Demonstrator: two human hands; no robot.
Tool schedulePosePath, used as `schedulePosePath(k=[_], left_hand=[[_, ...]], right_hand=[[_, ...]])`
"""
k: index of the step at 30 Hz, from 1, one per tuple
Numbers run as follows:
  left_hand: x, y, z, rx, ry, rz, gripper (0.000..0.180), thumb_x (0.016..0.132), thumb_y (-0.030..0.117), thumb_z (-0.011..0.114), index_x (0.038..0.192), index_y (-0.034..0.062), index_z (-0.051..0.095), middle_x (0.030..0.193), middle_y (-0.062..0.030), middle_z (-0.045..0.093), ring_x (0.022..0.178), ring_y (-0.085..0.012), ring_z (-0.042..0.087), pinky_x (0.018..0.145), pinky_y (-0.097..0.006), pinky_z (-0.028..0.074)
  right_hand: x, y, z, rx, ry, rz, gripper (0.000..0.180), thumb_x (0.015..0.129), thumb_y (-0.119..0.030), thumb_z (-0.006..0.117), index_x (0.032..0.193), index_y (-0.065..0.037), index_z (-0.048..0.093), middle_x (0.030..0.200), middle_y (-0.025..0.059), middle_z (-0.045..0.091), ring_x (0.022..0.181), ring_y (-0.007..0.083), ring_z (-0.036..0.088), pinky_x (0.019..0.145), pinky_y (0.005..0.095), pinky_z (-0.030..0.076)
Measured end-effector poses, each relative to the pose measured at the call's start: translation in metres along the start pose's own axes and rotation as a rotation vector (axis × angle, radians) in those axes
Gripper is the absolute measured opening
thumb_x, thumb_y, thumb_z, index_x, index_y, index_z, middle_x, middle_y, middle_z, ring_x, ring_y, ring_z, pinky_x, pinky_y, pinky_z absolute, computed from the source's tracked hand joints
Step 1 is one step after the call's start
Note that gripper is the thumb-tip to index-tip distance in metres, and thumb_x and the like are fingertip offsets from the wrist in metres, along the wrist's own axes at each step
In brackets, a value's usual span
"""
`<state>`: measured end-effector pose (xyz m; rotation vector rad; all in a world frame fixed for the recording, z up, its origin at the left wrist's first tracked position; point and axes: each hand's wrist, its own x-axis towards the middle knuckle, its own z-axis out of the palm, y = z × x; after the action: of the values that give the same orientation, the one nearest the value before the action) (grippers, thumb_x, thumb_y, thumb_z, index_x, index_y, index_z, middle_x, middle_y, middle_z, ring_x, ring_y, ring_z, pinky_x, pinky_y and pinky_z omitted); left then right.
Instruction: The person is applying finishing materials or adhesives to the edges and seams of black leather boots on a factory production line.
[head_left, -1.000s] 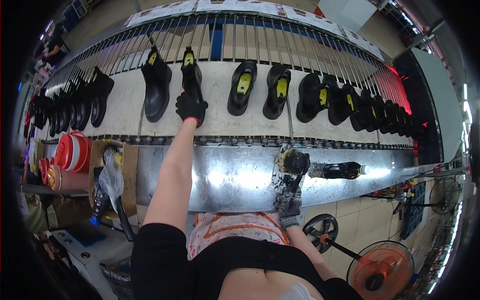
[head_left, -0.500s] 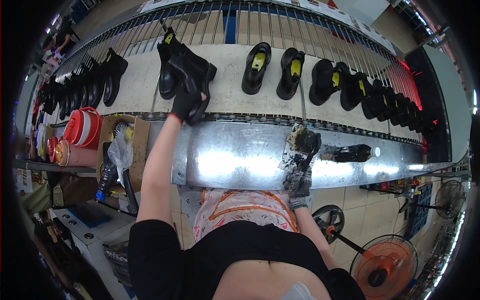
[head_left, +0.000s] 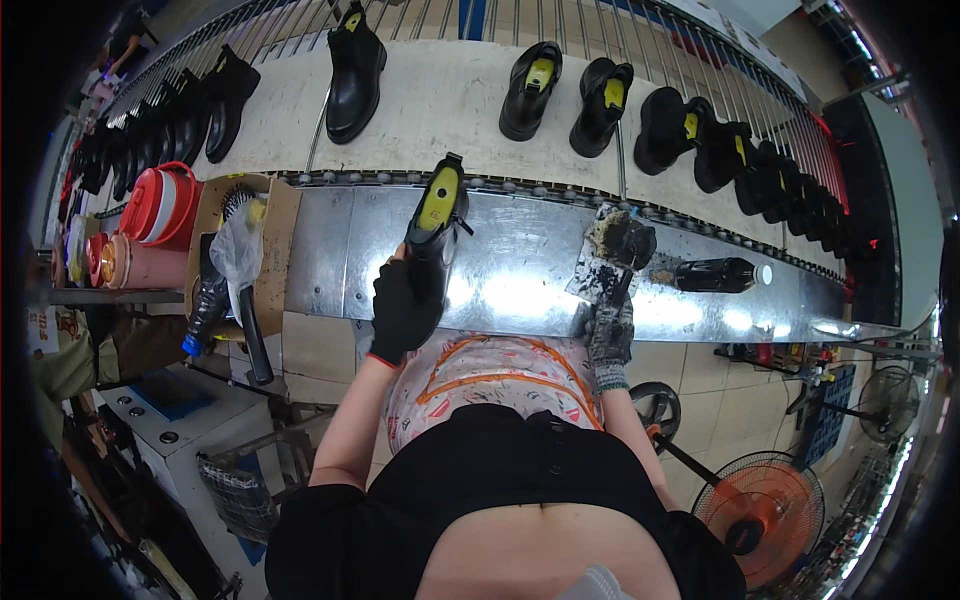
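My left hand (head_left: 402, 312), in a black glove, grips a black ankle boot (head_left: 436, 226) with a yellow insole and holds it over the shiny metal bench (head_left: 520, 275) close to my body. My right hand (head_left: 610, 330), in a grey knitted glove, grasps a dirty brush (head_left: 620, 248) whose head rests on a smeared pad on the bench. Beyond the bench runs a pale conveyor belt (head_left: 440, 100) carrying a row of black boots and shoes, one tall boot (head_left: 354, 70) straight ahead.
A dark bottle (head_left: 712, 274) lies on the bench to the right of the brush. A cardboard box (head_left: 240, 250) with a bag and tools, and red and pink containers (head_left: 160, 205), stand at my left. Orange fans (head_left: 765, 515) sit on the floor at the right.
My left hand has lifted a boot off the conveyor and drawn it back over the metal bench. My right hand has stayed on the brush. The belt's shoes have shifted.
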<state>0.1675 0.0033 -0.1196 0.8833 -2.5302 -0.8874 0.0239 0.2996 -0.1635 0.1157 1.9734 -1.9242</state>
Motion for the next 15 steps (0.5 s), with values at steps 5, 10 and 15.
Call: schedulePosePath(k=[5,10,15], left_hand=[[0.088,-0.017,-0.020,-1.016,-0.152,-0.225,0.049,0.092,0.037,0.044,0.127,0.0032,0.049,0.116,-0.0087,0.060,0.102,-0.0150,0.057,0.087,-0.027,0.042],[0.164,0.013,0.010,-1.091,-0.461,-0.175,0.063,0.093,0.056,0.030,0.103,0.0005,0.060,0.100,-0.0125,0.063,0.090,-0.0199,0.058,0.087,-0.029,0.041],[0.175,0.020,0.020,-1.122,-0.792,0.005,0.080,0.092,0.063,0.014,0.056,0.0021,0.052,0.062,-0.0093,0.053,0.071,-0.0228,0.052,0.079,-0.031,0.041]], right_hand=[[-0.018,-0.018,-0.005,0.105,0.079,-0.031,0.049,0.093,-0.017,0.048,0.139,-0.011,0.031,0.087,0.0050,0.060,0.045,0.0077,0.048,0.035,0.0217,0.040],[0.003,-0.025,-0.006,-0.186,0.159,-0.233,0.050,0.092,-0.015,0.047,0.140,-0.013,0.030,0.090,0.0067,0.062,0.047,0.0084,0.052,0.035,0.0224,0.041],[-0.025,-0.059,0.015,0.245,0.151,0.055,0.050,0.091,-0.010,0.050,0.137,-0.013,0.031,0.090,0.0103,0.063,0.046,0.0102,0.052,0.035,0.0235,0.041]])
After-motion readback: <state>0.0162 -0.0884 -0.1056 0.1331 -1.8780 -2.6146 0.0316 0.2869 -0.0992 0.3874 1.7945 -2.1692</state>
